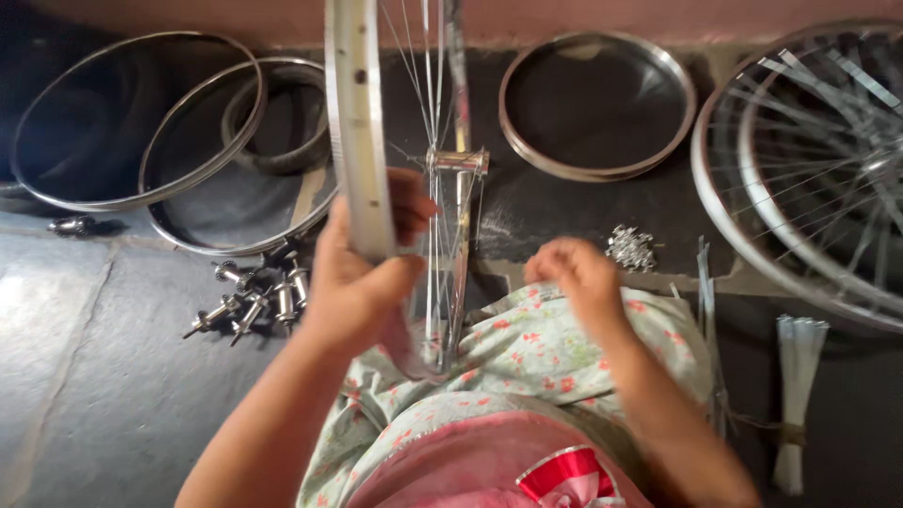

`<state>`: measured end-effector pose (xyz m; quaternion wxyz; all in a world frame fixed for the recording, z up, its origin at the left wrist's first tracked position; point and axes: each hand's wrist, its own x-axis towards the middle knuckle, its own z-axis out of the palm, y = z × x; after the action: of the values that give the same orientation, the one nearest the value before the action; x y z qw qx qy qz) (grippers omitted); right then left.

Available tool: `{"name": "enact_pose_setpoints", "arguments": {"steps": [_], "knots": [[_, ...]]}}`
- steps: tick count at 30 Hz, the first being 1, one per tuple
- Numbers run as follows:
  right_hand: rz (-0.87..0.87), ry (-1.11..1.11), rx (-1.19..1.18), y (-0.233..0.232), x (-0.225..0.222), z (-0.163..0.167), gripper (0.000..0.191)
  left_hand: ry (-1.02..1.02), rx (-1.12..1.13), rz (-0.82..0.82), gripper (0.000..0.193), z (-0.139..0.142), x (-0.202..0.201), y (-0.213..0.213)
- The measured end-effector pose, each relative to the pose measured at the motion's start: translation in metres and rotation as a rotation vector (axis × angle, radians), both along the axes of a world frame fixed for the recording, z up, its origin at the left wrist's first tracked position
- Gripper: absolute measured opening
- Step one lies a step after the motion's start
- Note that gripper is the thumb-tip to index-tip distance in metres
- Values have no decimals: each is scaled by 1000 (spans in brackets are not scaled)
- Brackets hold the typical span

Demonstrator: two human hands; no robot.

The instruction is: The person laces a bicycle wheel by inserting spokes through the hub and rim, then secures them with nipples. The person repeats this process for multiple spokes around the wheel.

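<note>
Wheel: silver metal bicycle rim point(357, 122) with thin wire spokes, standing upright on edge over the person's lap, its lower arc resting against the floral cloth point(527, 348); upright, both faces of the spokes stay within reach.
Left hand: left hand point(357, 282) wraps the rim's lower part, fingers point(409, 202) curled round its far edge and thumb pressed on the near face, which steadies the wheel.
Right hand: right hand point(578, 277) is clenched low, just right of the spokes; whether it pinches anything, I cannot tell.
Hub: shiny steel hub point(458, 162) sits just above the left fingertips, spokes fanning from it.
Beyond the right knuckles: small heap of silver spoke nipples point(630, 247), close enough to pick from.
Left of the left hand: cluster of loose steel hubs point(249, 296) on the grey stone floor point(85, 376).
Farther off: bare rims point(141, 122), a spoked wheel point(809, 169), a tied bundle of spokes point(795, 395).
</note>
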<state>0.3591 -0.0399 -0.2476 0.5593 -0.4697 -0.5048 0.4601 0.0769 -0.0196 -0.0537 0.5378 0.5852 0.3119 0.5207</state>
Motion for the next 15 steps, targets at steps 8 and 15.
{"name": "enact_pose_setpoints", "arguments": {"steps": [8, 15], "knots": [[353, 36, 319, -113, -73, 83, 9, 23, 209, 170, 40, -19, 79, -48], [236, -133, 379, -118, -72, 80, 16, -145, 135, -607, 45, -29, 29, -6]]}}
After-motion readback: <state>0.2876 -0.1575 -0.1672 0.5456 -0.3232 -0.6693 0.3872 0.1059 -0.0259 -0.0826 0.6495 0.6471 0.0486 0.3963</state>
